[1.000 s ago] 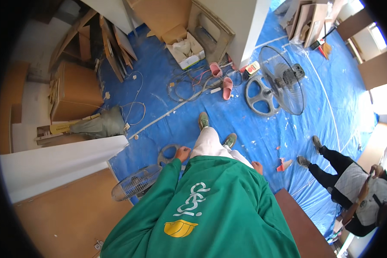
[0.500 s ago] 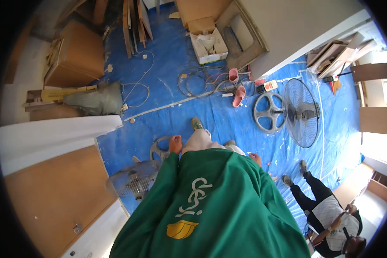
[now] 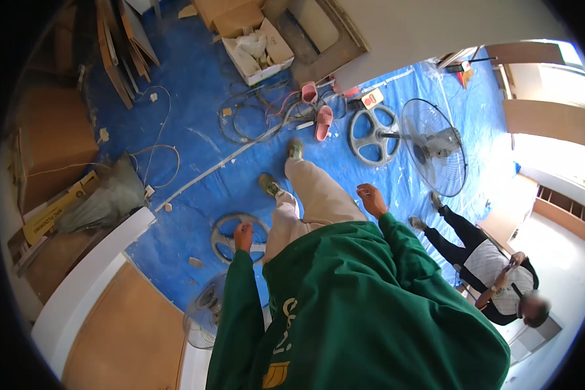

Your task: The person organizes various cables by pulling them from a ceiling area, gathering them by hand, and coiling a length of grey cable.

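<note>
My left hand [image 3: 243, 236] hangs beside my left leg with its fingers curled in and nothing showing in them. In the view it lies over the rim of a grey spoked fan base [image 3: 219, 246]. My right hand [image 3: 372, 200] is out to the right of my thigh, fingers bent and drawn together. A small pale bit shows at its fingertips, too small to name. Neither hand touches the things around. My feet in greenish shoes [image 3: 268, 185] stand apart on a blue floor sheet [image 3: 201, 162], the right one farther forward.
Ahead lie pink slippers [image 3: 324, 123], looped cables [image 3: 240, 123] and an open carton [image 3: 266, 55]. A caged standing fan [image 3: 435, 148] is at right, another fan [image 3: 205, 312] at lower left. Boards [image 3: 120, 52] lean at far left. Another person [image 3: 494, 273] stands at right.
My view has turned and moved forward, so the slippers, carton and right fan sit farther left. My legs have stepped apart. My right hand has come up and forward into fuller view.
</note>
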